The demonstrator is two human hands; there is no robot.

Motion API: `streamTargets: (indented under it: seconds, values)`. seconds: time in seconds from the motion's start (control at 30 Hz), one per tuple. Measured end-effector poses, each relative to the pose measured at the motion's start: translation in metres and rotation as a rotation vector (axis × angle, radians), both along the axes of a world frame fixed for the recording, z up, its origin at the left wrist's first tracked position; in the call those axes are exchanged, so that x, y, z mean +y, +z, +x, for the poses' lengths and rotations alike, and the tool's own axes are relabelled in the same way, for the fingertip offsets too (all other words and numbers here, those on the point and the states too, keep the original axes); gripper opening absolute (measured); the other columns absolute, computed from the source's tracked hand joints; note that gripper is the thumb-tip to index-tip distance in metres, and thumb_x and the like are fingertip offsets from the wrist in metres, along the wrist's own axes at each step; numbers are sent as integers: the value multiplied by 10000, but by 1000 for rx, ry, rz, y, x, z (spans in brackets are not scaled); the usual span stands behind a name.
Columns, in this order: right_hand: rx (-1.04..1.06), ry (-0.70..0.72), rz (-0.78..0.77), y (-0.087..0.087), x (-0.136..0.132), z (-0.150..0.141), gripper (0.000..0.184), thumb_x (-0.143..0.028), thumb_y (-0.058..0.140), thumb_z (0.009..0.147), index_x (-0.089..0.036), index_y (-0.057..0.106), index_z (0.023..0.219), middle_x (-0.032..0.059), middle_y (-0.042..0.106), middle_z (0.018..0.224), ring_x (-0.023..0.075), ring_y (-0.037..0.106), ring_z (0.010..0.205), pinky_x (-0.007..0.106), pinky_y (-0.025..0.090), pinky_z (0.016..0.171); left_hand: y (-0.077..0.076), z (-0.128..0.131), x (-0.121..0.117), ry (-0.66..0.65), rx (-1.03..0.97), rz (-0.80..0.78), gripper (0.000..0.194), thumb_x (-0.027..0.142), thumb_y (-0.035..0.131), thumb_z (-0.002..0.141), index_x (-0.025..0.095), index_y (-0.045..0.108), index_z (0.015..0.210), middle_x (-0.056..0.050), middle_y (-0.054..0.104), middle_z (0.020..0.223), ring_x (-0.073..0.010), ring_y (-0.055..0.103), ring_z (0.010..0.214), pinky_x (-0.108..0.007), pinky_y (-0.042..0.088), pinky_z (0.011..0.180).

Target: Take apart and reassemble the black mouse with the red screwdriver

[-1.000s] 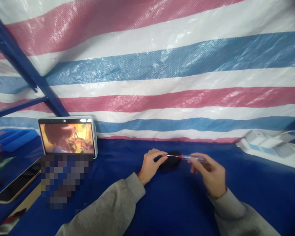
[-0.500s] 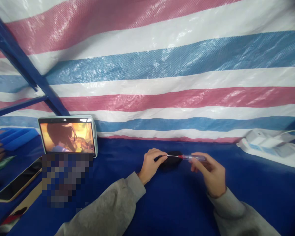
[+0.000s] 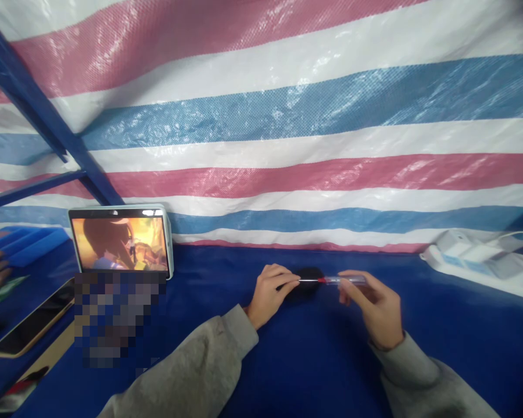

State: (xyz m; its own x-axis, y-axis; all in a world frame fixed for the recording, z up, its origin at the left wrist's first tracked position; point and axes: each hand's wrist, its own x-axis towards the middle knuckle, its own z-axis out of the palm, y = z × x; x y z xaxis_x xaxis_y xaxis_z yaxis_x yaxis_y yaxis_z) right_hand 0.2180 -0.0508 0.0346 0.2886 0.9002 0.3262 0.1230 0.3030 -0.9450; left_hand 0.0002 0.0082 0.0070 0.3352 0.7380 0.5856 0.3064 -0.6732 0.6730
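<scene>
My right hand (image 3: 370,302) pinches the clear handle of a slim screwdriver-like tool (image 3: 321,280) with a red collar and thin metal shaft. My left hand (image 3: 273,290) has thumb and fingertips closed about the far-left end of that shaft; whether that grip also holds some small piece, I cannot tell, since my fingers cover the tip. The tool lies level between my two hands, running left to right, across a rounded black object (image 3: 307,292) on the dark blue tabletop (image 3: 314,371). Whether shaft and black object touch is unclear.

If the right grip twists or pushes while the left pinch is loose, the smooth shaft could slide and the tip jab my fingertips. A tilt of the handle might pull the tip out of line, and anything small hidden there could drop; against the black object or dark cover, it would be hard to find.

Far left, a bright screen in a pale case (image 3: 122,244) could draw my eyes off the tip. A gold-edged black phone (image 3: 35,319) lies nearer left, and a white power strip (image 3: 470,261) sits far right, both well apart from my hands.
</scene>
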Motion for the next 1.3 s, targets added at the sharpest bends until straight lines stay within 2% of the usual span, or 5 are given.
streamTargets:
  seconds: [0.2,0.33,0.5,0.73,1.3]
  values:
    - [-5,-59,49,1,-1,0,239,-394,740,795,-172,707,875,1,640,551,138,581,464,270,504,449,1,1,-1,1,61,19,218,395,671,920,248,756,1056,-48,740,991,-208,659,931,-375,480,874]
    - [9,-231,147,-3,0,1,240,-407,677,854,-167,678,861,12,655,604,141,598,491,280,506,484,0,3,1,-14,179,28,364,428,723,872,245,698,1186,-67,709,1167,-241,649,1062,-421,467,967]
    - [-70,-357,198,-6,0,2,277,-440,617,895,-168,671,898,79,728,876,167,671,604,333,560,606,-5,4,2,-137,295,107,324,333,623,957,267,645,1274,-67,633,1344,-248,589,1244,-463,419,1083]
    - [-274,-437,219,-2,-6,2,278,-446,579,918,-183,657,876,53,724,808,159,674,625,305,560,642,-7,2,2,-168,316,131,323,256,591,970,276,635,1288,-60,616,1371,-242,545,1313,-498,394,1124]
    - [-500,-371,208,-16,-1,11,256,-436,582,918,-205,691,921,51,753,879,173,720,712,289,560,740,-7,2,0,-188,341,202,338,214,587,959,266,632,1290,-74,608,1380,-239,523,1335,-502,378,1141]
